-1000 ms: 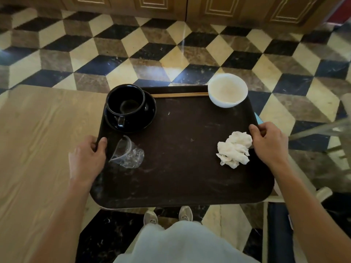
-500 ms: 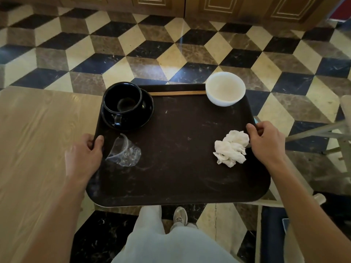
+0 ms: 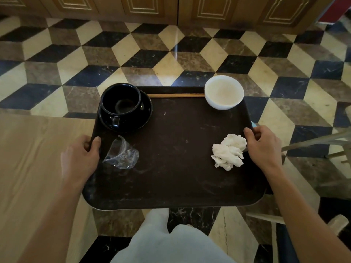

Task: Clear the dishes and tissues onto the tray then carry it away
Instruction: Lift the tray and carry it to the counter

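A dark brown tray (image 3: 176,183) is held level above the floor. My left hand (image 3: 80,158) grips its left rim and my right hand (image 3: 263,147) grips its right rim. On the tray, a black cup (image 3: 121,100) stands on a black saucer (image 3: 140,118) at the far left. A white bowl (image 3: 224,94) sits at the far right corner, with wooden chopsticks (image 3: 174,95) lying along the far rim between them. A crushed clear plastic cup (image 3: 121,153) lies on its side near my left thumb. Crumpled white tissues (image 3: 228,151) lie beside my right hand.
A light wooden table (image 3: 32,168) fills the left side, its edge under the tray's left rim. The floor (image 3: 171,59) has a black, cream and brown cube pattern. Wooden cabinet doors (image 3: 171,6) line the far wall. A pale chair frame (image 3: 315,143) stands at the right.
The tray has moved away from the table toward the open floor, still held by both hands. More of the floor and the cabinets shows ahead. My legs have stepped forward.
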